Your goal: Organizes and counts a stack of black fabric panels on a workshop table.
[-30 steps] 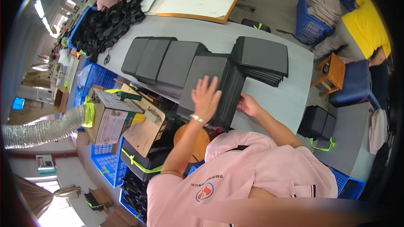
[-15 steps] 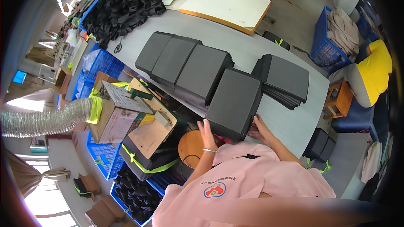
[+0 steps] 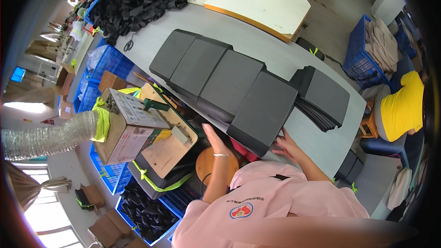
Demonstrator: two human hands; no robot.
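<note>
In the head view, the near black stack [image 3: 264,110] sits on the gray surface [image 3: 314,149]. The left hand [image 3: 216,141] is flat and open just left of it. The right hand [image 3: 290,149], fingers apart, is by its right corner; I can't tell if they touch. Beyond it, three black stacks [image 3: 201,67] look lined up; the slanted stack [image 3: 325,95] to its right doesn't yet.

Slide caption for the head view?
Left hand and right hand flank the nearest dark-grey panel stack on a grey worktable.
</note>
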